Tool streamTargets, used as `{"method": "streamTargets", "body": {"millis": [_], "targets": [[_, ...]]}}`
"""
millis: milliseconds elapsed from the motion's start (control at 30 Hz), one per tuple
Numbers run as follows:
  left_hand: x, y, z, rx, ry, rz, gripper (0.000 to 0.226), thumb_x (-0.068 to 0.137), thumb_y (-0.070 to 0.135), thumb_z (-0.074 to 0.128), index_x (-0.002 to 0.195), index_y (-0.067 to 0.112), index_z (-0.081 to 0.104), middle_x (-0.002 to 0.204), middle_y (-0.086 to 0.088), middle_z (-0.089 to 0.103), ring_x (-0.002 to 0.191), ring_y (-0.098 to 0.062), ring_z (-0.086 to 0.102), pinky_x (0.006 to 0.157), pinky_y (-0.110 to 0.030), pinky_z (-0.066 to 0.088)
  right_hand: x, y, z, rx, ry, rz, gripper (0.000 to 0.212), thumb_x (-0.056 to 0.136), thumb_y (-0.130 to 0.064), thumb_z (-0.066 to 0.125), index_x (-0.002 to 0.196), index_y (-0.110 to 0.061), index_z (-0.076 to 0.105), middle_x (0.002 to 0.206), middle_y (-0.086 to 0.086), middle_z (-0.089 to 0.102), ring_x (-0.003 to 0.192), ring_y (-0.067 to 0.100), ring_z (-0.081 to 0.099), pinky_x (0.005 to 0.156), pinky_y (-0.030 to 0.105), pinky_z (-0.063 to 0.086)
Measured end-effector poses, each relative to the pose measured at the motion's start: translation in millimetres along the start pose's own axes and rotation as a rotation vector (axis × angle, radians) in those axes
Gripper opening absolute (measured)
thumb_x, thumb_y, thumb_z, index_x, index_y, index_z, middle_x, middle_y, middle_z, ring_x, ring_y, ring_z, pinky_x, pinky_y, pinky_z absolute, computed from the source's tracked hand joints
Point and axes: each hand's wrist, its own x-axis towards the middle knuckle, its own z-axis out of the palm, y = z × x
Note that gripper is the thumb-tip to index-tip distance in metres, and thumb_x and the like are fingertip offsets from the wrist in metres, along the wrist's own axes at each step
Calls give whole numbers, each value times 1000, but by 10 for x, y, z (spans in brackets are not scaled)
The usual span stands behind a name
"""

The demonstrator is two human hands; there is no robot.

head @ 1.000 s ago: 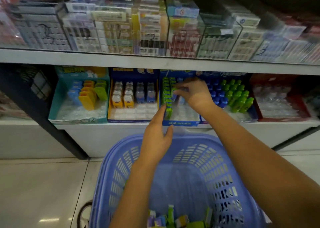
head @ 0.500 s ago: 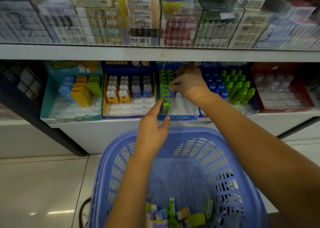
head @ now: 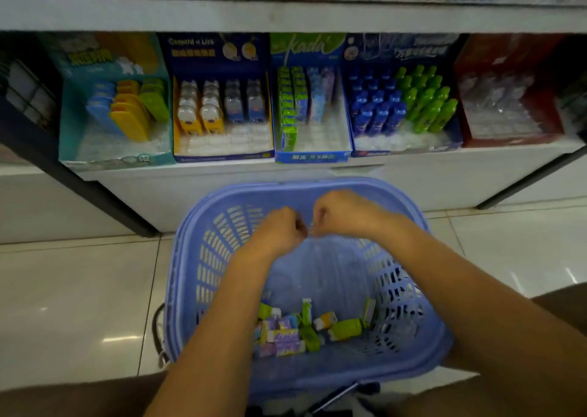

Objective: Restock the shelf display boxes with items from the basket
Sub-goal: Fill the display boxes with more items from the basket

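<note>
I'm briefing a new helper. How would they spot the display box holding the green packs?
On the lower shelf, behind the blue basket, find the display box between the navy box and the bottles. Only it has a green header and flat green packs along its left side.

Left hand: bare and blurry.
Right hand: bare and blurry too.
Left arm: bare down to the near edge.
Right arm: bare, the same.
Legs: dim brown shapes in both near corners; cloth or not, cannot tell.

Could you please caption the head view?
Left hand and right hand, fingers curled, close together over the blue basket below display boxes.
</note>
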Motion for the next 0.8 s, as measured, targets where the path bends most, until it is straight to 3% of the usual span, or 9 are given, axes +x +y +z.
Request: {"method": "streamTargets", "body": {"millis": [100, 133, 200, 300, 400, 467, 533, 633, 800], "targets": [[-11, -226, 552, 101, -346, -60, 30, 92, 18, 57, 119, 5, 64, 122, -16, 63, 111, -25, 59, 92, -33, 43, 62, 249, 786, -493, -118, 355, 32, 56, -65, 70, 60, -33, 66, 59, -20, 65, 49, -3, 55, 48, 6, 38], [-46, -315, 706, 144, -434, -97, 35, 93, 19, 58, 125, 6, 60, 127, -15, 59, 116, -25, 56, 96, -33, 42, 76, 337, 1047, -537, -336, 705, 36, 63, -62, 68, 66, -26, 69, 58, -17, 63, 49, 0, 55, 49, 10, 44], [-117, -524, 937, 205, -497, -171, 39, 89, 19, 61, 126, 6, 58, 130, -15, 57, 119, -28, 54, 100, -36, 42, 218, 518, 1458, -304, -634, 356, 34, 83, -40, 68, 71, -9, 59, 68, 3, 55, 61, 21, 53, 69, 35, 51], [-155, -788, 1031, 140, -380, -277, 36, 91, 13, 55, 126, 2, 57, 132, -18, 56, 121, -30, 52, 102, -35, 39, 199, 680, 1648, -313, -677, 124, 44, 86, -32, 67, 58, -17, 38, 62, 4, 36, 53, 18, 37, 69, 37, 41], [-66, -950, 978, 2, -261, -312, 36, 88, 11, 62, 123, 1, 58, 129, -17, 57, 121, -30, 53, 102, -34, 39, 227, 691, 1854, -340, -668, 83, 21, 86, -28, 68, 79, -12, 55, 83, 8, 52, 70, 26, 52, 75, 38, 43], [-40, -935, 981, -69, -322, -232, 28, 81, 10, 72, 107, 2, 68, 113, -17, 67, 108, -29, 61, 93, -35, 48, 249, 716, 1920, -315, -696, 81, 44, 83, -31, 71, 112, -1, 58, 111, 14, 57, 95, 33, 58, 82, 39, 44], [-49, -825, 1068, -28, -452, -113, 21, 76, 14, 76, 96, 9, 73, 101, -12, 72, 95, -25, 67, 82, -33, 54, 295, 735, 1882, -277, -713, 79, 50, 83, -33, 71, 117, 2, 58, 99, 15, 58, 90, 30, 55, 79, 37, 43], [-70, -613, 1287, 145, -674, 60, 27, 73, 20, 74, 100, 18, 72, 101, -9, 71, 78, -21, 66, 64, -20, 53, 393, 729, 1762, -206, -692, 188, 33, 87, -34, 66, 92, -2, 62, 71, 8, 44, 72, 29, 52, 74, 36, 42], [-189, -472, 1640, 433, -823, 308, 39, 80, 13, 68, 119, 17, 65, 121, -14, 62, 108, -34, 59, 88, -35, 49, 485, 866, 1351, -129, -520, 146, 49, 95, -36, 54, 53, -15, 37, 56, 8, 30, 50, 18, 30, 67, 34, 33]]}}
